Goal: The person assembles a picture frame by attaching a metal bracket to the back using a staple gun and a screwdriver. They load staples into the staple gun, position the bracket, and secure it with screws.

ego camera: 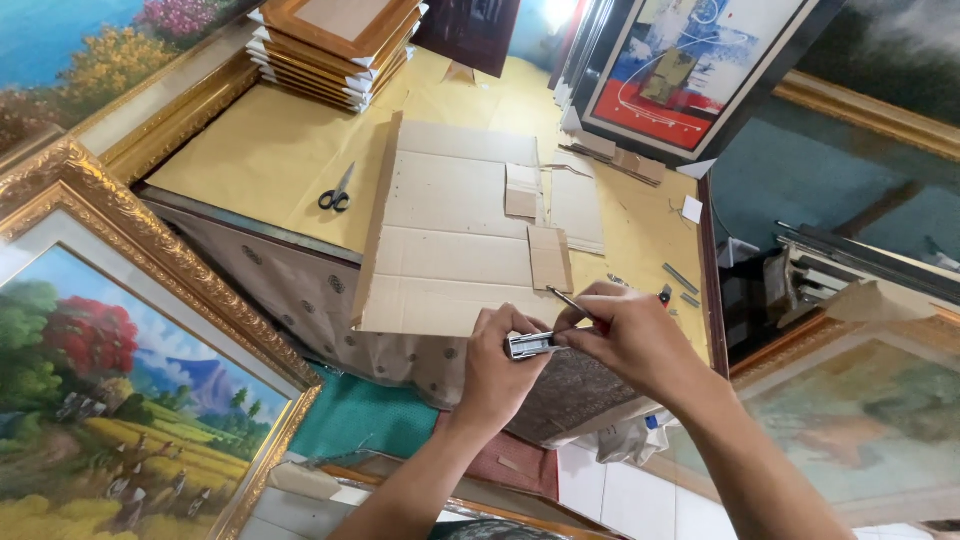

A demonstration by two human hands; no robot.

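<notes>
A flattened cardboard sheet (450,240) lies on the paper-covered bench (270,150), with small cardboard offcuts (549,257) on it. Black-handled scissors (337,192) rest to its left. A stack of wooden frames (335,45) sits at the far edge. A gilt-framed landscape painting (110,400) leans at the left, an abstract painting (680,65) at the far right.

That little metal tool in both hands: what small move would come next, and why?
Probably pressing the thin rod a little further into the metal tool. The left hand grips the tool over the cardboard sheet's near edge, while the right hand pinches the rod with its tip apparently at the tool's end.
</notes>
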